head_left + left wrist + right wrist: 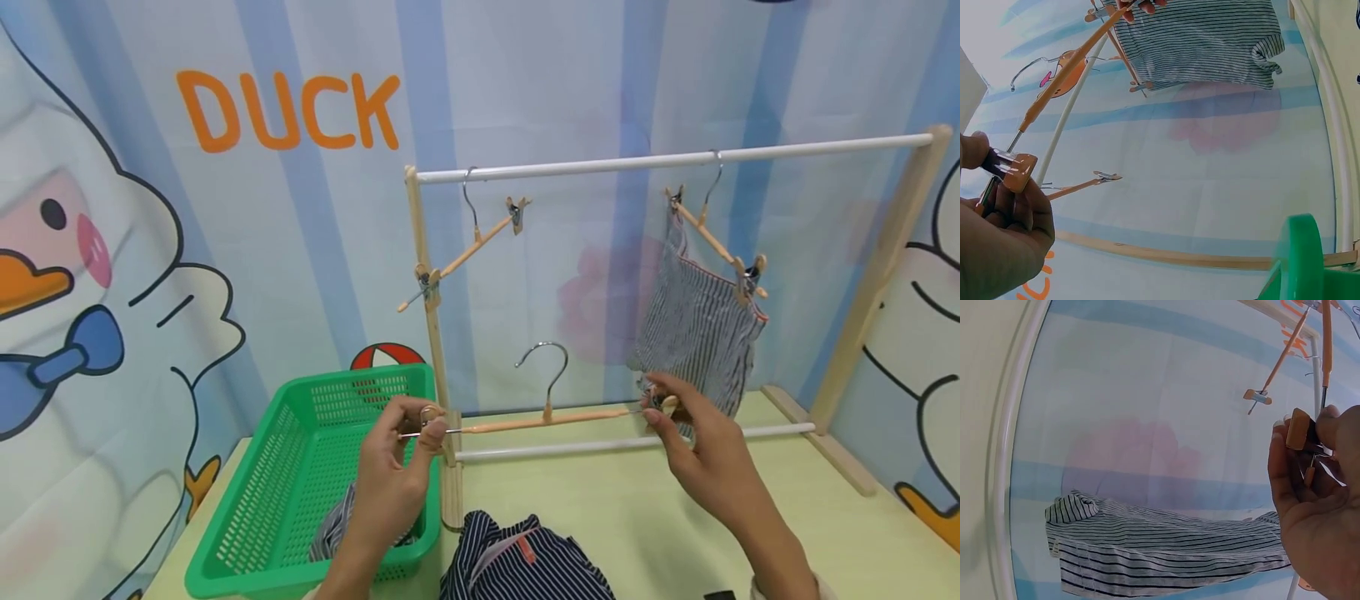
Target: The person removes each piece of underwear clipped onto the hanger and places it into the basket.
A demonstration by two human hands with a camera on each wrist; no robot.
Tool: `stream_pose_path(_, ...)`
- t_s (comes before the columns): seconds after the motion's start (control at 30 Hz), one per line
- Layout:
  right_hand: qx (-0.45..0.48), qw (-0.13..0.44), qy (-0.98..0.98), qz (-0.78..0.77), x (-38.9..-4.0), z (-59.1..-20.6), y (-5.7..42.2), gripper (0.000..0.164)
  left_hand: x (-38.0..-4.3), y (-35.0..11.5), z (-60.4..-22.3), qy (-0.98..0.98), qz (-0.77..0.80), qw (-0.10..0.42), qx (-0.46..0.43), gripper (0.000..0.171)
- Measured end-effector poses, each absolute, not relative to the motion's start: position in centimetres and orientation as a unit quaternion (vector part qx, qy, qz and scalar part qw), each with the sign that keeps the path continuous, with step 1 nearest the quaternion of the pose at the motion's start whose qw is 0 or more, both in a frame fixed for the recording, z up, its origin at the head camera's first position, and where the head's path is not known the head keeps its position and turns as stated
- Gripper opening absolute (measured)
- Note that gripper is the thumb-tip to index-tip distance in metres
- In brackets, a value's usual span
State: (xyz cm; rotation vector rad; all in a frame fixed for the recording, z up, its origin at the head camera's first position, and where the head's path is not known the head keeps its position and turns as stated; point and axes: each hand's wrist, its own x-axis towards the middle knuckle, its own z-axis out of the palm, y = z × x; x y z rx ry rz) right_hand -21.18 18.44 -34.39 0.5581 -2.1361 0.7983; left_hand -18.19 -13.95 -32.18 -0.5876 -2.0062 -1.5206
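Observation:
Between my two hands stretches a clip hanger (502, 425) with an orange-tan bar, its metal hook pointing up. My left hand (397, 458) pinches the clip at its left end, and in the left wrist view the clip (1019, 172) sits between thumb and fingers. At the other end my right hand (705, 450) pinches the second clip (1299, 429). No garment hangs from this hanger. Below it lies a dark striped garment (540, 562) with a pinkish tag, partly cut off by the frame's lower edge.
A white-railed rack (600, 165) carries an unloaded clip hanger (480, 242) on the left and striped grey pants or shorts (697, 317) clipped on the right. The green basket (262, 467), holding striped cloth (333, 529), stands left, partly behind my left arm.

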Motion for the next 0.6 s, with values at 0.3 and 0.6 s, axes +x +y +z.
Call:
stream_pose_path(0.3, 0.221, 0.359, -0.826, 0.373, -20.99, -34.12, 18.6, 0.042, -18.24, -14.25, -32.0, -0.751, -0.579, 0.247, -0.198, 0.014)
stream_pose_path(0.6, 0.23, 0.325, -0.805, 0.439, -20.23, -33.69, 18.65, 0.03, -18.72, -14.64, -31.97, -0.742, -0.575, 0.255, -0.231, 0.013)
